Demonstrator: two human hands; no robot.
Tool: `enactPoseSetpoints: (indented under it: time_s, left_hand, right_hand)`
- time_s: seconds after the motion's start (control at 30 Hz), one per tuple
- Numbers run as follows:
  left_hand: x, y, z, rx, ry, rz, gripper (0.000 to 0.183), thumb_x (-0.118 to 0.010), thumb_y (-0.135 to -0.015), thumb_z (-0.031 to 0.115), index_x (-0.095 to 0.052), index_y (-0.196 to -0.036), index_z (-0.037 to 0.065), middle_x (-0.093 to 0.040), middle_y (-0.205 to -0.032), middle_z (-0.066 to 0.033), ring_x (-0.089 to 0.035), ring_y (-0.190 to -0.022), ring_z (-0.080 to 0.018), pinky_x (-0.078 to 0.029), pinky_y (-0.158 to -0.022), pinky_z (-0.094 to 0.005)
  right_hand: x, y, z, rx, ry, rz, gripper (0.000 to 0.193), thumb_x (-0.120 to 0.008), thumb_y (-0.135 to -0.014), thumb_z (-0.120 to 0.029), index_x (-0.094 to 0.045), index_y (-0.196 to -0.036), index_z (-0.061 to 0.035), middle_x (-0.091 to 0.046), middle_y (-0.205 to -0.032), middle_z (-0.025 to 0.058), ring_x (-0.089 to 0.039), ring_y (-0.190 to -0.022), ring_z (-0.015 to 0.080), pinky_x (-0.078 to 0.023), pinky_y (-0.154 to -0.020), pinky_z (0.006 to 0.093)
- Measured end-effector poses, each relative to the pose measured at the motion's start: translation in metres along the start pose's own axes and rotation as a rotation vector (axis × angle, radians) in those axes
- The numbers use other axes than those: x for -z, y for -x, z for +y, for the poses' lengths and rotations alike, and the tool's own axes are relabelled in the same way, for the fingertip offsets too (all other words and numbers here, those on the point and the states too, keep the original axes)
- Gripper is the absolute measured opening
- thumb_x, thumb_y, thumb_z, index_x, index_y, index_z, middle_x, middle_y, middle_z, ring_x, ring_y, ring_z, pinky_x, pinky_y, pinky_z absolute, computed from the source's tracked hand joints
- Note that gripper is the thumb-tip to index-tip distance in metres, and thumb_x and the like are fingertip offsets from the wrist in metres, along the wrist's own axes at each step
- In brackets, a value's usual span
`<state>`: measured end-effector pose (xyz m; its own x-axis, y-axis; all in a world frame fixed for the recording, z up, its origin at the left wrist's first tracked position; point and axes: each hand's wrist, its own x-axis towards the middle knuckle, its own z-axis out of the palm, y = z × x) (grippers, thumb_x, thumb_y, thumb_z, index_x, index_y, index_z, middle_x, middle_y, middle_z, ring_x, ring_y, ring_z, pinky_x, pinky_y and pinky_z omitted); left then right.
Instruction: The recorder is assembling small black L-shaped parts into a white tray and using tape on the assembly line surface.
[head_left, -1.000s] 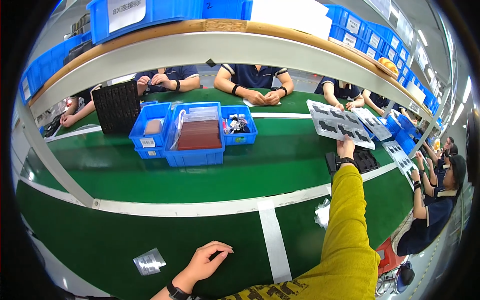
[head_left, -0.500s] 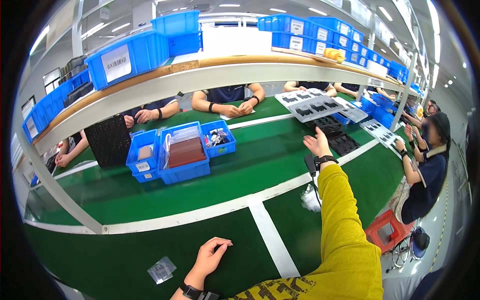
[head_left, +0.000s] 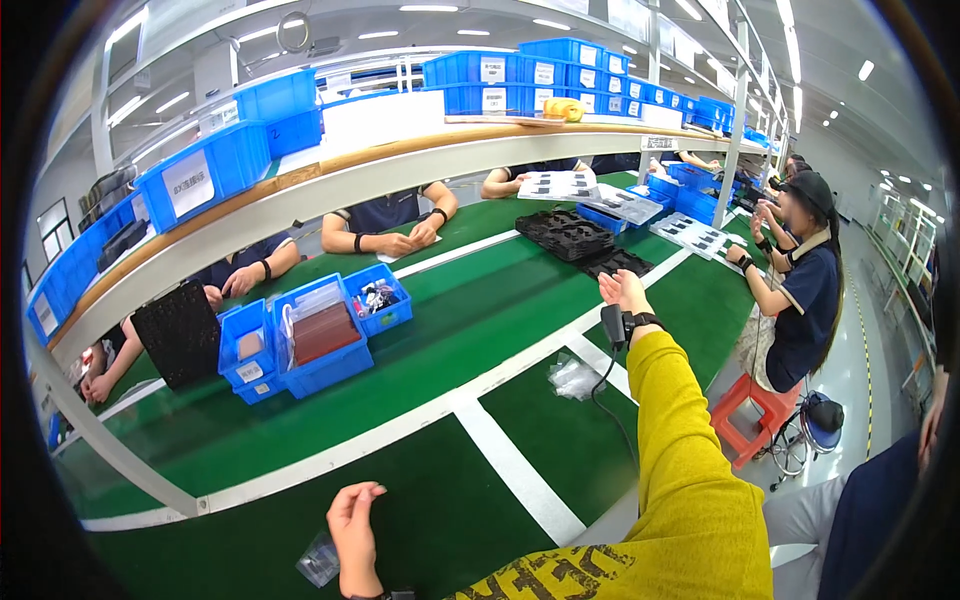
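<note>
The green bench [head_left: 410, 495] is stretching beneath a shelf [head_left: 420, 158] under ceiling lights [head_left: 378, 35]. The right hand [head_left: 624, 290] is hovering open and empty near black trays [head_left: 565, 233]; the left hand [head_left: 354, 525] is resting half-curled, its grip unclear, partly hiding a clear packet [head_left: 318, 562].

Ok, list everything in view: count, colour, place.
bench: one, green, across the middle
shelf: one, white and tan, above the bench
shelf bins: many, blue, on the shelf
bench bins: at least four, blue, left side
upright tray: one, black, left of the bins
flat trays: several, black, right of centre
pale trays: at least three, whitish, far right
bag heap: one, clear, right of centre
loose bag: one, clear, lower left
stool: one, red, lower right
co-workers: at least six, mostly navy, around the bench
distant things: too small to tell
sleeve: one, mustard, right arm
right hand: one, bare, near the flat trays
left hand: one, bare, lower left
</note>
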<state>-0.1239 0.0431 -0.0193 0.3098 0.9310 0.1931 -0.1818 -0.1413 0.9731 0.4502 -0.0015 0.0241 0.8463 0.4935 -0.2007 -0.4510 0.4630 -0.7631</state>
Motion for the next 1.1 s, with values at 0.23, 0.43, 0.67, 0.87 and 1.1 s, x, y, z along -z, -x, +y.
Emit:
enactPoseSetpoints:
  time_s: [0.23,0.43,0.67,0.87,1.1]
  left_hand:
    - [0.040,0.003,-0.006,-0.016,-0.024,0.219,0.020,-0.050,-0.088,0.014,-0.055,-0.102,0.000,-0.060,-0.084,-0.0063,-0.056,-0.079,-0.0121,-0.042,-0.072,-0.0224]
    - [0.024,0.009,-0.011,-0.029,0.025,0.089,0.029,-0.049,-0.089,0.014,-0.045,-0.115,0.000,-0.059,-0.082,-0.0071,-0.055,-0.077,-0.0129,-0.041,-0.072,-0.0238]
    - [0.046,0.012,-0.003,-0.075,0.084,0.313,0.028,-0.048,-0.089,0.014,-0.040,-0.113,0.002,-0.056,-0.078,-0.0058,-0.053,-0.075,-0.0142,-0.041,-0.072,-0.0261]
    - [0.072,0.016,0.044,-0.139,-0.005,0.223,0.026,-0.046,-0.088,0.010,-0.042,-0.113,0.001,-0.056,-0.082,-0.0052,-0.053,-0.079,-0.0136,-0.040,-0.075,-0.0249]
    - [0.153,0.040,0.050,-0.105,-0.229,0.316,0.022,-0.048,-0.087,0.011,-0.047,-0.108,0.002,-0.057,-0.082,-0.0035,-0.053,-0.079,-0.0106,-0.039,-0.072,-0.0231]
  right_hand:
    - [-0.041,0.179,0.048,-0.070,0.130,-0.681,0.017,-0.047,-0.084,-0.015,-0.054,-0.078,-0.0014,-0.058,-0.068,0.0093,-0.055,-0.060,0.0186,-0.044,-0.056,0.0276]
    - [-0.007,0.285,0.014,0.641,0.704,-0.310,0.007,-0.052,-0.084,-0.006,-0.053,-0.080,-0.0002,-0.059,-0.067,0.0049,-0.056,-0.058,0.0105,-0.045,-0.053,0.0219]
    - [-0.030,0.354,-0.118,1.424,1.845,0.309,0.016,-0.050,-0.086,-0.013,-0.046,-0.078,0.0010,-0.048,-0.063,0.0194,-0.048,-0.056,0.0353,-0.037,-0.051,0.0376]
    - [-0.053,0.397,-0.151,1.487,2.209,0.421,0.014,-0.048,-0.086,-0.010,-0.042,-0.080,0.0011,-0.048,-0.068,0.0209,-0.047,-0.064,0.0379,-0.037,-0.056,0.0388]
    - [-0.080,0.366,-0.056,0.356,1.400,-0.697,0.013,-0.057,-0.084,-0.013,-0.054,-0.081,-0.0016,-0.058,-0.070,0.0014,-0.057,-0.066,0.0083,-0.045,-0.057,0.0205]
